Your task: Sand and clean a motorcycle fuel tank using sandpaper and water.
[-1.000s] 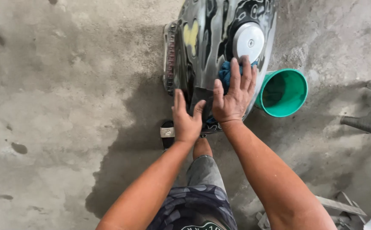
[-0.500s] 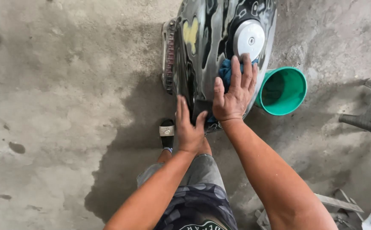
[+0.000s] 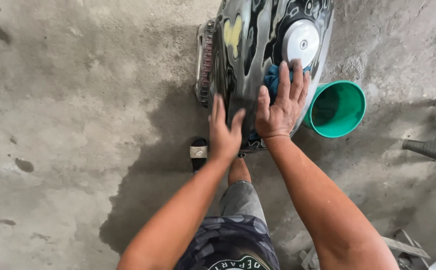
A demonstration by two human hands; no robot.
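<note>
Bare, stained concrete floor [image 3: 68,125] fills your head view. Your right hand [image 3: 280,107] presses a blue cloth [image 3: 273,80] flat against the painted motorcycle tank [image 3: 250,45], fingers spread. Your left hand [image 3: 224,132] rests open on the tank's near end, just beside. A green bucket [image 3: 345,107] lies right of the tank.

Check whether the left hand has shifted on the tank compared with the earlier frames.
Yes. The left hand has slid slightly lower toward the tank's near end, closer to the sandal, while the right hand stays on the blue cloth.
</note>
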